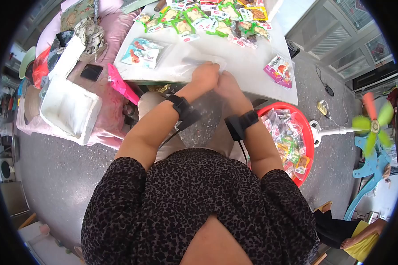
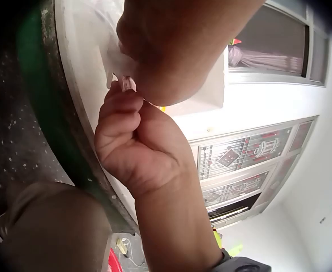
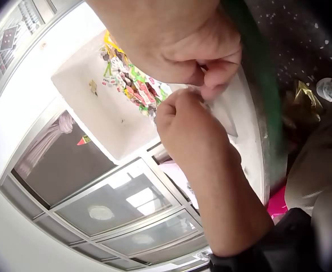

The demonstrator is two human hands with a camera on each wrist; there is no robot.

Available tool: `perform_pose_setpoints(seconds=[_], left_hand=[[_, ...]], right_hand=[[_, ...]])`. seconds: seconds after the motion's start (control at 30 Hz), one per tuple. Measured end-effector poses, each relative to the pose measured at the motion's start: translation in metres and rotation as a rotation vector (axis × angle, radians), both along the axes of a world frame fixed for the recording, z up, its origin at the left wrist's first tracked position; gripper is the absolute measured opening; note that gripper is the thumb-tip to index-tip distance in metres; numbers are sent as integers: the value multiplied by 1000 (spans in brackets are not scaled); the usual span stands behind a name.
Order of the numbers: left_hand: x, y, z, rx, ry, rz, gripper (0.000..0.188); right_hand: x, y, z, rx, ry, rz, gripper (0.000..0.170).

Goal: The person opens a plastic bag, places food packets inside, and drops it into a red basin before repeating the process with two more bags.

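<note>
At the table's near edge, my left hand (image 1: pixel 205 76) and right hand (image 1: pixel 230 85) are close together, fingers curled. Between them they pinch the edge of a clear plastic bag (image 1: pixel 214 61), which spreads over the white table (image 1: pixel 172 73). In the left wrist view, a small pale, pink-marked piece (image 2: pixel 126 84) shows at the fingertips of my right hand (image 2: pixel 137 136). The right wrist view has both thumbs and fingertips meeting. To the left lies a blue-and-white packet (image 1: pixel 142 53) in clear plastic; to the right, a pink packet (image 1: pixel 278 70).
Many small snack packets (image 1: pixel 208 20) are heaped at the table's far side. A red basin (image 1: pixel 311 145) of bagged packets stands by my right leg. A white foam box (image 1: pixel 70 110) and a phone (image 1: pixel 91 72) rest on the pink-covered surface at left. A fan (image 1: pixel 374 126) stands at right.
</note>
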State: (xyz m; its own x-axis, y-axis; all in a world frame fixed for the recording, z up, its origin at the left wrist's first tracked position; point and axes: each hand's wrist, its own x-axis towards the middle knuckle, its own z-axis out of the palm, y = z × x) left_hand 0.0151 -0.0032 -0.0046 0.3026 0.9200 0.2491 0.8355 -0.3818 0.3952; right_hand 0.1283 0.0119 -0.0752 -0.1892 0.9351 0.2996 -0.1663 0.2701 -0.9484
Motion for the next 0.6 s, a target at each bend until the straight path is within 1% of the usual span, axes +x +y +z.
perform_pose_setpoints(seconds=[0.07,0.1,0.17,0.2,0.27,0.3,0.37,0.43,0.47,0.5,0.57,0.6], left_hand=[[-2,3,-2,28,-29,14,13],[-4,4,-3,42,-44,20,13],[-12,5,-3,5,-58,16,14],[-14,6,-3,-15,-66,13,14],[-13,7,-7,23,-96,33,14],[-14,8,-7,43,-111,44,14],[-14,12,-8,55,-63,47,13],[-12,14,-14,69,-60,40,12],[-15,17,-21,84,-75,34,12],[-17,19,-25,100,-86,30,12],[-20,18,-21,79,-91,31,11],[-20,16,-19,67,-95,34,11]], right_hand=[[-10,1,-3,267,-46,-52,14],[-15,1,-1,188,71,-20,14],[-19,2,3,3,219,29,14],[-19,1,5,-103,249,42,13],[-17,-1,9,-227,296,59,13],[-17,-1,12,-242,313,65,13],[-21,0,14,-357,451,38,13],[-33,5,11,-555,690,-39,13],[-28,17,-7,-356,363,16,17],[-19,35,-40,-154,40,70,21],[-10,43,-53,49,-232,141,24],[-6,36,-40,45,-187,164,23]])
